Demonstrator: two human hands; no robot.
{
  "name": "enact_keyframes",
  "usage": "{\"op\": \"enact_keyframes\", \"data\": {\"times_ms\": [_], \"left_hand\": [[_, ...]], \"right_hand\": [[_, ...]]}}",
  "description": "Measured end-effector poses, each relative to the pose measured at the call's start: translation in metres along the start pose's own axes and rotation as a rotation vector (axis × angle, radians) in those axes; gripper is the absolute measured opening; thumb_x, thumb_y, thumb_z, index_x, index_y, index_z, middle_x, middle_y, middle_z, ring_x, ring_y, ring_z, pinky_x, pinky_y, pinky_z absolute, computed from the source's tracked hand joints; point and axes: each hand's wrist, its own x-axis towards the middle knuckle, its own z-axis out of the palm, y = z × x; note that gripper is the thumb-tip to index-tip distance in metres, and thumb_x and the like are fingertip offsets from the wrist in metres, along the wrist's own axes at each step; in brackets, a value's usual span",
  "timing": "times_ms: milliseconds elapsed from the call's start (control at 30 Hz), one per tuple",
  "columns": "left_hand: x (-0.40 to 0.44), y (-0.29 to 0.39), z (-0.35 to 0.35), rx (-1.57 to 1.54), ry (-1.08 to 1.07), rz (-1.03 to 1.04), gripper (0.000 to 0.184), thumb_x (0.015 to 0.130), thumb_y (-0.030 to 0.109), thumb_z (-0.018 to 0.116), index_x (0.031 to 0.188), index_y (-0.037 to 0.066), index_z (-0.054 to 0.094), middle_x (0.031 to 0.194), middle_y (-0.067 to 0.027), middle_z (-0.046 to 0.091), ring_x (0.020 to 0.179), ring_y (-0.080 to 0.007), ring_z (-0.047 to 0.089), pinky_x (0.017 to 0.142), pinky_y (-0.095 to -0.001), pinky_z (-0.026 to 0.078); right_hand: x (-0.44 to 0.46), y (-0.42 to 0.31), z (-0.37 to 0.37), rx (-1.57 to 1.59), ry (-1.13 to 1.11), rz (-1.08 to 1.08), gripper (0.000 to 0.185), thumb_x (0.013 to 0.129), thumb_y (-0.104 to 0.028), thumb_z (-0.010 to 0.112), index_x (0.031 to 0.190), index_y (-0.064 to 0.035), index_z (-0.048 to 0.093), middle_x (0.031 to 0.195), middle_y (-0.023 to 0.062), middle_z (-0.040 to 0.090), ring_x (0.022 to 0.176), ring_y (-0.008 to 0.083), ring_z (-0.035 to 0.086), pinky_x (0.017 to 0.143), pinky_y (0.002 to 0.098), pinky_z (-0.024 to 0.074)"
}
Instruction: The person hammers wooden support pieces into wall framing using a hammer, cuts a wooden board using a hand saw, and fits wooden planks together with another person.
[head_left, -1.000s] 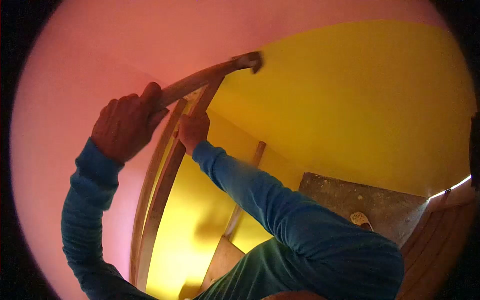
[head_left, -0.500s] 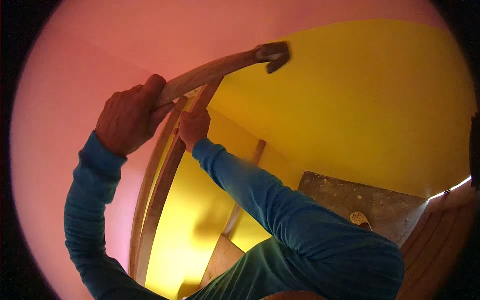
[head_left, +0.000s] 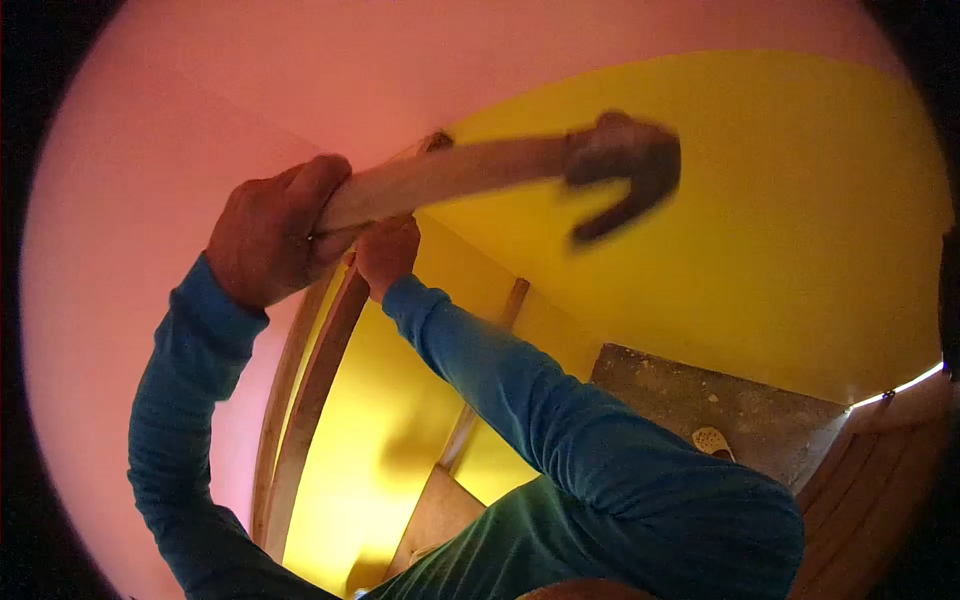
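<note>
My left hand (head_left: pixel 275 235) is closed around the wooden handle of a claw hammer (head_left: pixel 470 178), which crosses the upper middle. Its metal head points right, blurred, with the claw downward. Just below the handle, my right hand (head_left: pixel 387 255) is closed on a long wooden bar (head_left: pixel 325 390). The hammer handle hides part of the bar's upper stretch; its top end shows above the handle. A second wooden bar (head_left: pixel 283 400) runs alongside to the left.
Pink wall (head_left: pixel 130 250) lies left and above, yellow wall (head_left: pixel 720 230) to the right. Behind my right arm stands a wooden post (head_left: pixel 515 305). Lower right are a grey speckled floor (head_left: pixel 665 380), a light, spotted shoe (head_left: pixel 712 441) and brown ridged boards (head_left: pixel 880 490).
The hammer head has swung right and slightly down, and looks larger. My left hand has shifted a little right with it. My right hand stays on the bar.
</note>
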Motion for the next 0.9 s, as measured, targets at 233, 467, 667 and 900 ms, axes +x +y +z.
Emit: {"op": "enact_keyframes", "data": {"times_ms": [233,467,667,900], "left_hand": [[-0.003,-0.03,0.002,0.332,-0.366,-0.326,0.022,0.082,0.019,0.064,0.095,0.008,0.048,0.072,-0.016,0.061,0.062,-0.0314,0.064,0.055,-0.0369,0.053],[-0.019,-0.018,0.013,0.067,-0.198,-0.172,0.022,0.083,0.019,0.062,0.096,0.008,0.047,0.069,-0.015,0.061,0.059,-0.0319,0.063,0.053,-0.0387,0.052],[-0.003,-0.018,0.003,0.263,-0.423,-0.276,0.024,0.082,0.02,0.063,0.096,0.008,0.049,0.07,-0.0155,0.061,0.058,-0.031,0.063,0.053,-0.0381,0.052],[0.009,-0.019,-0.013,0.186,-0.029,-0.12,0.025,0.082,0.022,0.064,0.095,0.008,0.048,0.068,-0.0145,0.06,0.057,-0.0318,0.061,0.051,-0.0377,0.05]], "right_hand": [[-0.009,0.01,0.014,0.15,0.102,0.046,0.033,0.078,-0.004,0.053,0.109,0.0014,0.044,0.087,0.0151,0.057,0.061,0.0266,0.06,0.046,0.0346,0.0527],[-0.002,-0.02,0.001,0.564,0.057,0.537,0.038,0.078,-0.008,0.055,0.112,0.0034,0.042,0.095,0.0163,0.057,0.077,0.0259,0.062,0.055,0.0357,0.0549],[-0.006,-0.01,0.003,0.404,0.017,0.378,0.04,0.078,-0.005,0.053,0.115,0.0007,0.041,0.092,0.0157,0.055,0.066,0.0248,0.061,0.048,0.0342,0.053],[-0.007,0.001,0.004,0.567,-0.019,0.387,0.024,0.077,-0.004,0.052,0.1,-0.004,0.044,0.073,0.0106,0.052,0.055,0.0218,0.056,0.047,0.0345,0.0517]]}}
